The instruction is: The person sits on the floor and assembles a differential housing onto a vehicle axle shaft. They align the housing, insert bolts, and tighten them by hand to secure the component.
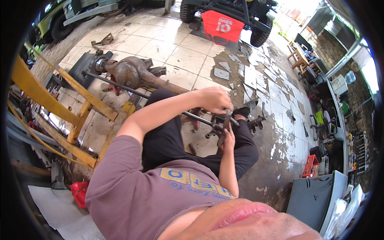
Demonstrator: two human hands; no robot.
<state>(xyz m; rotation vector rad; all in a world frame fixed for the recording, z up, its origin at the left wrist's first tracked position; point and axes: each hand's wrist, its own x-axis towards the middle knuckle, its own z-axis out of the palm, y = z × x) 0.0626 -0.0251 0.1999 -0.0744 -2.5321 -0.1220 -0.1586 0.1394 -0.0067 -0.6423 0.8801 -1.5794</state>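
Note:
A rusty vehicle axle with a bulging differential housing (129, 73) lies across the floor, its near end between my legs. A long dark rod (138, 93) runs alongside it toward my hands. My left hand (216, 99) is closed in a fist above the axle end, on something small that its fingers mostly hide. Just below it, my right hand (228, 139) wraps round a brown metal bracket-like part (226, 122) at that end. Dark metal fittings (257, 123) sit right of my hands, by my foot. A short metal piece (192, 149) lies on the floor between my legs.
Yellow steel frame beams (80, 116) stand close on my left. Broken tiles (250, 76) lie ahead to the right. A red bag (222, 27) hangs on a vehicle ahead. On the right are a red crate (311, 166) and a grey cabinet (314, 198).

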